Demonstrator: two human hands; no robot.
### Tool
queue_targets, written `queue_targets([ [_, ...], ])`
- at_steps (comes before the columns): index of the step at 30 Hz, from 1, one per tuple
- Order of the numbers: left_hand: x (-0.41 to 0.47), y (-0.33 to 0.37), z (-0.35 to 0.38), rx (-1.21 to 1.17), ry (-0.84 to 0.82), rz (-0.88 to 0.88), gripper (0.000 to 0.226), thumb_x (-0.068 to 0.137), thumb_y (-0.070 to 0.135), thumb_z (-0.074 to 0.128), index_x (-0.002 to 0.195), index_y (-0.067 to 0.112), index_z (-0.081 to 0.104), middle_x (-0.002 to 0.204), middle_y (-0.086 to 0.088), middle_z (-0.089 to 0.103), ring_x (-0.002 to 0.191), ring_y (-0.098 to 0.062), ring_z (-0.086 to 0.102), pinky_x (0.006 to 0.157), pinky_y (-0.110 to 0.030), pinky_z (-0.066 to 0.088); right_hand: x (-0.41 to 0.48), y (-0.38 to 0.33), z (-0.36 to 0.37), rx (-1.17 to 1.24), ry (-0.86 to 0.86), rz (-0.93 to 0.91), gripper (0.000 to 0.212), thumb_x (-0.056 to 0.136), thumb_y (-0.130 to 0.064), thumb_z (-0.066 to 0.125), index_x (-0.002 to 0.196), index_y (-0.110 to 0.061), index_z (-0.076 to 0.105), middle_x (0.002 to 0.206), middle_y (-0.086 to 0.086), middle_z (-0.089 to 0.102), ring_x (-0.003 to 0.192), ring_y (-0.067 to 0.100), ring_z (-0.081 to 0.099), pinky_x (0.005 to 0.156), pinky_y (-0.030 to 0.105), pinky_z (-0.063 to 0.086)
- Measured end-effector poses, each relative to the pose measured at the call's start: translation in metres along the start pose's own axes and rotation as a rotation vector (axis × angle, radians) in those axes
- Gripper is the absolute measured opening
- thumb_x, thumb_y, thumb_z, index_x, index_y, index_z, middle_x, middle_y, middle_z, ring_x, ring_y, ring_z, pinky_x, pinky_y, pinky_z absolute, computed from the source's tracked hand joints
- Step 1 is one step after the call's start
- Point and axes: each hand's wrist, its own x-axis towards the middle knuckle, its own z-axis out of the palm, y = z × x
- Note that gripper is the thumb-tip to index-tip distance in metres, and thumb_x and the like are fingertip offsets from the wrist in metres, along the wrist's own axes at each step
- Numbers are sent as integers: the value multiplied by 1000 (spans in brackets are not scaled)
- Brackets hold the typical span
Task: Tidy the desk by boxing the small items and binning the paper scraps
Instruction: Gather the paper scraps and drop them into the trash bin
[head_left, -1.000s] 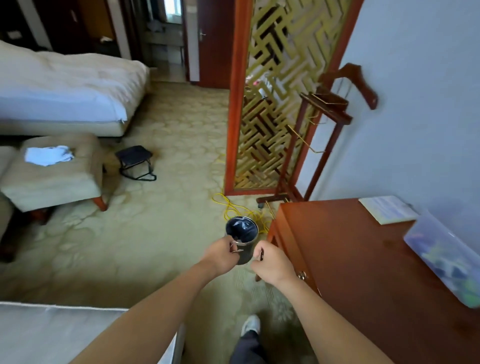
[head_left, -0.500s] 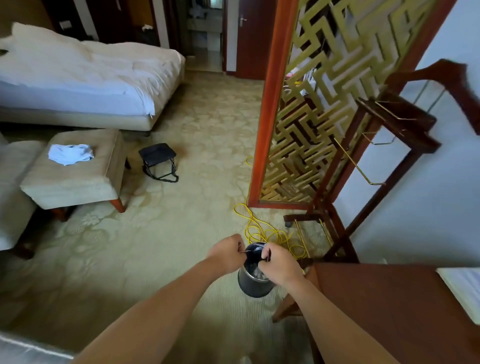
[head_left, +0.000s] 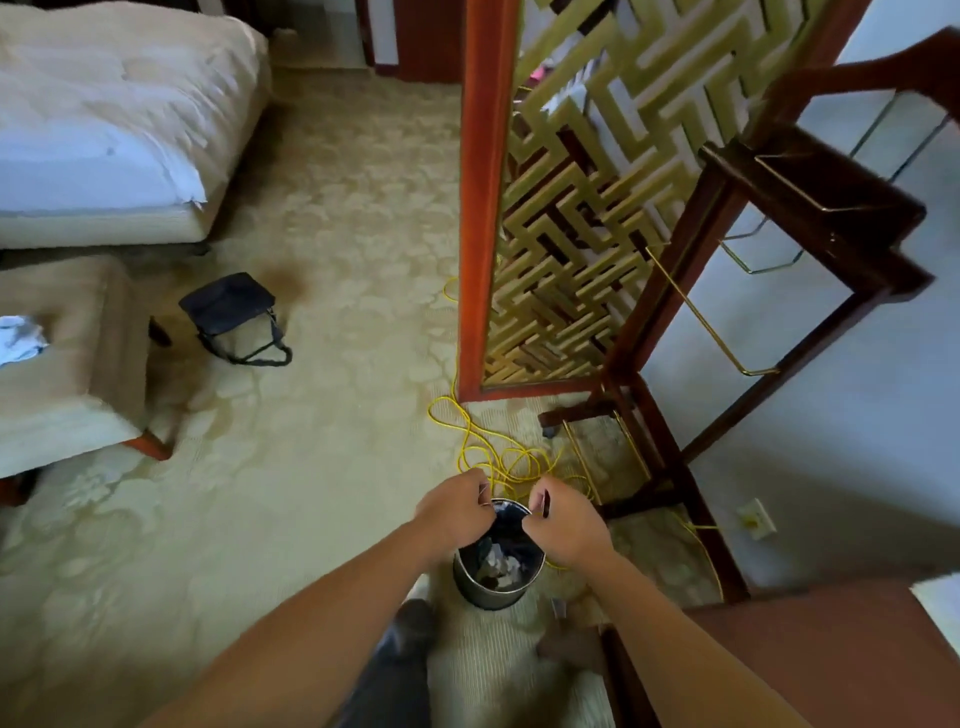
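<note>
Lowered from a second ago, the bin (head_left: 483, 592) now stands under both hands. The left hand (head_left: 454, 512) and right hand (head_left: 563, 525) pinch its rim, probably to steady it, with paper scraps (head_left: 501, 564) inside.

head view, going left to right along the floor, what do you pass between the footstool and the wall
footstool → black bag → bin → wooden stand → wall socket
</note>
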Motion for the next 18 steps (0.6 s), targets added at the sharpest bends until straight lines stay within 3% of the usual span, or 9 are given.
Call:
queue_targets([
  [4,77,5,-8,34,-132,60,14,86,19,55,80,24,43,80,5,52,80,-21,52,68,-32,39,56,11,-3,83,69,171,12,79,-21,62,82,-24,50,80,-3,62,72,16,57,62,32,45],
  [9,161,-3,3,72,-297,55,17,84,18,56,76,27,43,79,5,55,81,-21,56,70,-34,44,109,37,15,178,63,352,20,81,-25,63,78,-29,44,74,-5,56,68,16,56,57,28,40],
  [13,219,-28,39,109,-379,0,23,85,19,58,71,26,42,74,10,50,78,-18,52,66,-30,38,153,72,48,285,56,492,20,79,-22,64,78,-27,44,69,-7,53,67,18,53,58,30,38],
  [18,289,-79,114,145,-480,-83,18,85,20,60,76,26,47,81,4,56,85,-23,59,73,-34,45,210,136,110,319,1,595,18,77,-18,63,84,-19,47,68,-5,50,66,19,52,60,33,43],
])
